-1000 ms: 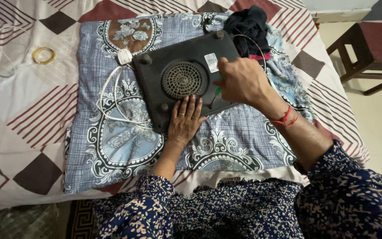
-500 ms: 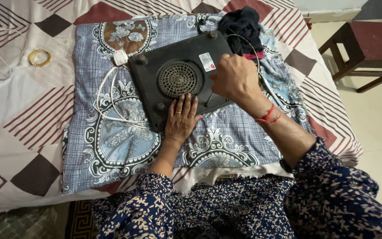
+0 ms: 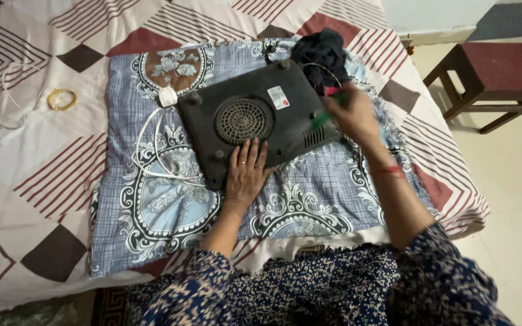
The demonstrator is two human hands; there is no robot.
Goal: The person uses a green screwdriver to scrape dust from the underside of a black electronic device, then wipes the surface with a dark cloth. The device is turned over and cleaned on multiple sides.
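A black flat cooktop (image 3: 261, 118) lies upside down on a blue patterned cloth (image 3: 170, 211), its round fan grille facing up. My left hand (image 3: 246, 175) rests flat on its near edge, fingers spread. My right hand (image 3: 350, 115) is blurred at the cooktop's right edge and grips a green-handled tool (image 3: 321, 118), its tip near the vent slots. A white power cord (image 3: 158, 151) with a white plug (image 3: 167, 96) trails off the left side.
A dark cloth bundle (image 3: 324, 54) lies behind the cooktop. A gold bangle (image 3: 61, 98) and a thin white cable (image 3: 7, 102) rest on the striped bedsheet at left. A dark wooden stool (image 3: 490, 78) stands on the floor at right.
My right hand has shifted from the cooktop's upper right edge toward its right side, now showing the green tool. My left hand has stayed pressed on the near edge.
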